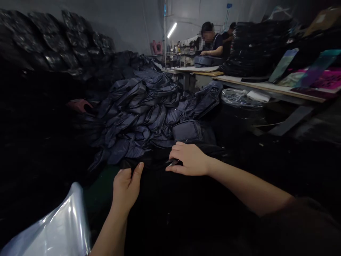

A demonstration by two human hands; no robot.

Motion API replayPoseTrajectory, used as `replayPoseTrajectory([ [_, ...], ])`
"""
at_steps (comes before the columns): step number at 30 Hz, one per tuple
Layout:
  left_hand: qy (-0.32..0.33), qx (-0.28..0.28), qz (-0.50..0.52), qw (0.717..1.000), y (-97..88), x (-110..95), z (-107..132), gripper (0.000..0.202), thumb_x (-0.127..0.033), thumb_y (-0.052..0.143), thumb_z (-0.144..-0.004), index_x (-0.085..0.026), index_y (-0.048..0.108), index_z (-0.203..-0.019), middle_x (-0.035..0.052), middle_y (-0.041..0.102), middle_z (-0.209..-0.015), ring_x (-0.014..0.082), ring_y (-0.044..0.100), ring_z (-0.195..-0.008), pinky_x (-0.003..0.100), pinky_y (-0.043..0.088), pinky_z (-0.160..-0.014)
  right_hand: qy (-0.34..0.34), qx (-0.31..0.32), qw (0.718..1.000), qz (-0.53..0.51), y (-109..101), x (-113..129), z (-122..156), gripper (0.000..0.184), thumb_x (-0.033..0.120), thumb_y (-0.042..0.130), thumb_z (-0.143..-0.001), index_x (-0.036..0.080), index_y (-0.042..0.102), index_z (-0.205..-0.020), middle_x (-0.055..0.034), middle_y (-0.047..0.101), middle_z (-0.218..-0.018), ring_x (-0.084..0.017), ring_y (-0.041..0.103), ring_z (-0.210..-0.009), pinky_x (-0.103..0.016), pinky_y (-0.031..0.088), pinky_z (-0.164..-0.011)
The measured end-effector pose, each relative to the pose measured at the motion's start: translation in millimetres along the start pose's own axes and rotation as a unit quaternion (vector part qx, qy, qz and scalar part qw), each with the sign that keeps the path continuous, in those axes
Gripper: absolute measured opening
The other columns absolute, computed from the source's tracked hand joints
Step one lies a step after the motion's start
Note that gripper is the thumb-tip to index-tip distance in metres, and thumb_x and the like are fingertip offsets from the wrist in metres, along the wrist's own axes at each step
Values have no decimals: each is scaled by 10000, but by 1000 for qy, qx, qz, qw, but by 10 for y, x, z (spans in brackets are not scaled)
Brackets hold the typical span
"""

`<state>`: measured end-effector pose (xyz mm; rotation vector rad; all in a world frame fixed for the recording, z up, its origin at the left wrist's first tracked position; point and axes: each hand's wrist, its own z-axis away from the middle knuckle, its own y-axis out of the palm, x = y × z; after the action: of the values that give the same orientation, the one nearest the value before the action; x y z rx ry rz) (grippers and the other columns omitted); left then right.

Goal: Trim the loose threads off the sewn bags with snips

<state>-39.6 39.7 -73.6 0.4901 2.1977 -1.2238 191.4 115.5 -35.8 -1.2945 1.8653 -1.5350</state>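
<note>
My left hand [126,188] is closed on the edge of a black fabric piece [153,158], its thumb pointing up. My right hand [189,159] is closed around small thread snips [173,162], whose dark tips point left. The snips are partly hidden by my fingers. Black cloth stretches between my two hands and is too dark for its full shape to show. Just beyond them lies a large heap of dark blue-grey bags [149,103], with one padded panel [188,131] facing me.
Clear plastic sheeting [58,227] lies at the lower left. Wrapped bundles [53,39] are stacked at the back left. On the right runs a worktable [239,82] with stacked black pieces [255,46]. A person [213,42] works at the back; another is partly hidden behind.
</note>
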Motion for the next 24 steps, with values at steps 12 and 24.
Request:
replayPoseTrajectory([
  [12, 98, 35, -66, 992, 145, 273, -53, 293, -391, 463, -867, -175, 655, -814, 74, 666, -789, 213, 592, -783, 301, 433, -707, 15, 139, 982, -130, 447, -343, -383, 439, 584, 468, -847, 174, 557, -714, 11, 585, -681, -107, 484, -598, -214, 282, -530],
  [24, -86, 117, -49, 988, 686, 1232, -267, 534, -509, 447, -823, -190, 516, -1245, 100, 623, -1148, 276, 557, -1088, 370, 431, -913, 471, -388, 729, -310, 126, -1231, 697, 413, 560, 522, -800, 187, 510, -622, 47, 459, -476, -76, 372, -417, -203, 291, -425],
])
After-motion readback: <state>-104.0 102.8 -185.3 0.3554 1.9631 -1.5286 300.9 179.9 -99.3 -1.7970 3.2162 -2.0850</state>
